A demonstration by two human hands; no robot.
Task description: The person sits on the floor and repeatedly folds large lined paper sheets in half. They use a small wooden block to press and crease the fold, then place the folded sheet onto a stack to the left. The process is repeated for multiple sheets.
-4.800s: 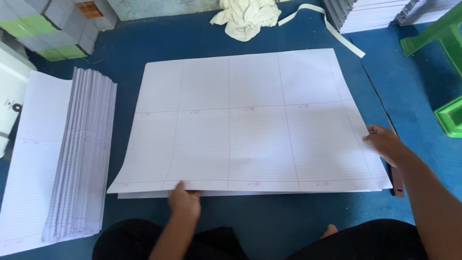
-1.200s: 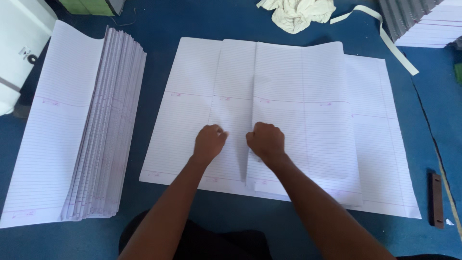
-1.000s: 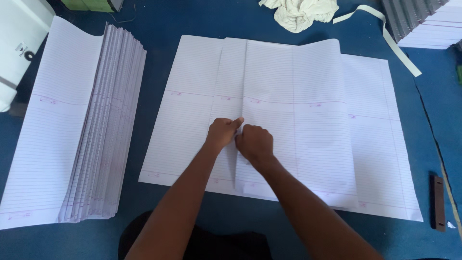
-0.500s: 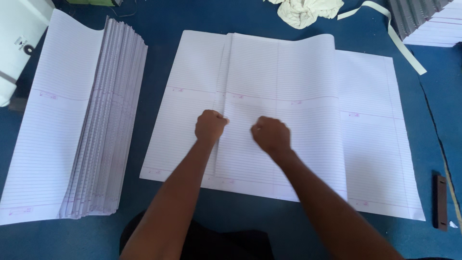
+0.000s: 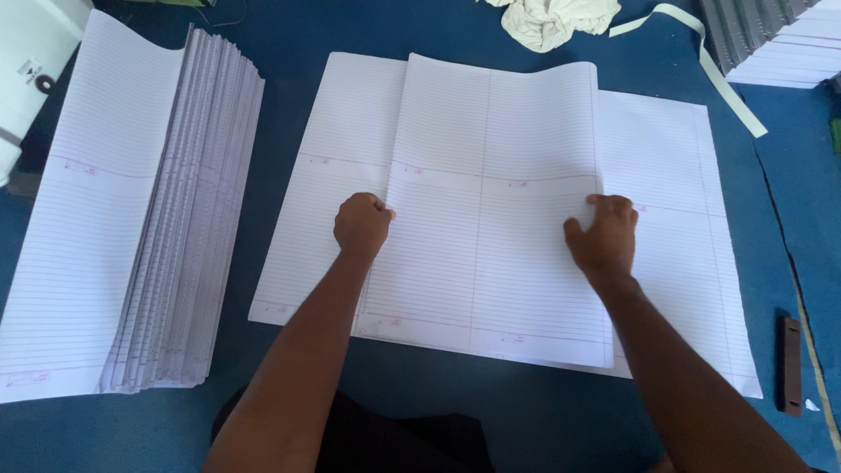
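Note:
A folded sheet of white lined paper [image 5: 491,228] lies on top of a larger stack of flat lined sheets [image 5: 674,219] on the blue surface. My left hand [image 5: 362,225] is a closed fist pressing the folded sheet's left edge. Over at the sheet's right edge rests my right hand [image 5: 603,235], fingers curled and pressing down on the paper. Neither hand lifts or grips anything.
A fanned pile of folded lined sheets [image 5: 131,219] lies at the left. A crumpled cloth [image 5: 556,19] and a pale strip [image 5: 714,66] sit at the back, more paper stacks [image 5: 780,44] at the back right, and a small dark bar [image 5: 791,363] at the right.
The big sheet was folded over toward the middle. My hands pressed together at its centre, then slid apart; the right hand has now reached the folded sheet's right edge.

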